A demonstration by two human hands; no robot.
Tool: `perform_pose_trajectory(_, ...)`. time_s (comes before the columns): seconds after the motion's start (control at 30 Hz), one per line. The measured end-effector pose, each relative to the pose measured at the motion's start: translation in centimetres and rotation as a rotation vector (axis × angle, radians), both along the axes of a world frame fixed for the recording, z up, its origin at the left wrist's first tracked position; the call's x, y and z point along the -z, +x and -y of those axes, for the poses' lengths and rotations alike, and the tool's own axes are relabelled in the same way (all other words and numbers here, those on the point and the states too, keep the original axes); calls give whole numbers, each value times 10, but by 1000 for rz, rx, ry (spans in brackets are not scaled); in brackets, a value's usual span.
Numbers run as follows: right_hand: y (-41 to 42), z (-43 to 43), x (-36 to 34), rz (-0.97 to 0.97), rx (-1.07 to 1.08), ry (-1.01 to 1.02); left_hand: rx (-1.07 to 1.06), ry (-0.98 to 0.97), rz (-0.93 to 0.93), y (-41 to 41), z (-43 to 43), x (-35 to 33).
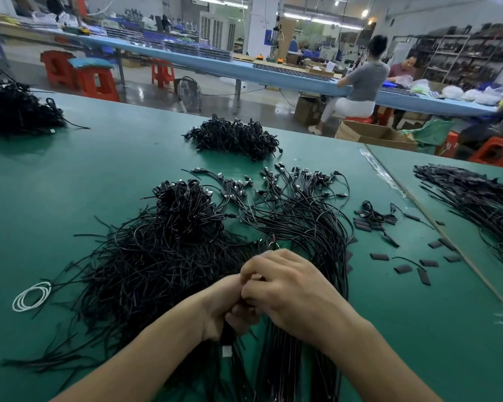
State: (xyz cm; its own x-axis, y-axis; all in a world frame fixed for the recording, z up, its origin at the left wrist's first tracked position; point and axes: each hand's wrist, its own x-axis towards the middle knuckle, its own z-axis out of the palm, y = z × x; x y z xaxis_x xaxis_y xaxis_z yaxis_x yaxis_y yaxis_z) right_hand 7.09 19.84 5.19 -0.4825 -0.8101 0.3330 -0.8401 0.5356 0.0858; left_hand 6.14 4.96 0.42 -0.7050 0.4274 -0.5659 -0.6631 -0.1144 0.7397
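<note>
My left hand (230,309) and my right hand (291,291) meet low in the middle of the green table (70,184), above a spread of black cables (296,221). The left hand grips a bundle of black cables whose ends hang below it (227,343). My right hand lies over the left, its fingers curled around a thin wire whose stripped coloured tip (273,242) sticks up just past the knuckles. What sits between the two palms is hidden.
A tangled pile of black cables (169,245) lies to the left, another (235,137) farther back, a third (15,108) at the far left. Short black sleeve pieces (401,268) are scattered right. A white wire coil (31,295) lies left. People sit at a blue bench (360,82) behind.
</note>
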Motion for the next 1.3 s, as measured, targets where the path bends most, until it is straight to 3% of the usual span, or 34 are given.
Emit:
perform_pose_trajectory(0.13, -3, -4, 4, 525, 185, -311, 91, 82, 150, -2, 0, 1)
perform_pose_trajectory(0.37, -15, -12, 11, 737, 293, -426, 113, 239, 80, -2, 3, 4)
perform_pose_trajectory(0.47, -15, -18, 8, 812, 292, -478, 272, 209, -103, 3, 11, -2)
perform_pose_trajectory(0.57, -11, -17, 5, 812, 295, -412, 377, 8, -309, 6, 11, -4)
perform_pose_trajectory(0.83, -1, -8, -2, 463, 317, -232, 359, -116, -393, 2, 5, -11)
perform_pose_trajectory(1.03, -5, -7, -1, 657, 413, -270, 354, -336, -544, 2, 3, -8)
perform_pose_trajectory(1.3, -4, -9, 8, 770, 441, -454, 372, -381, -692, 2, 0, -6)
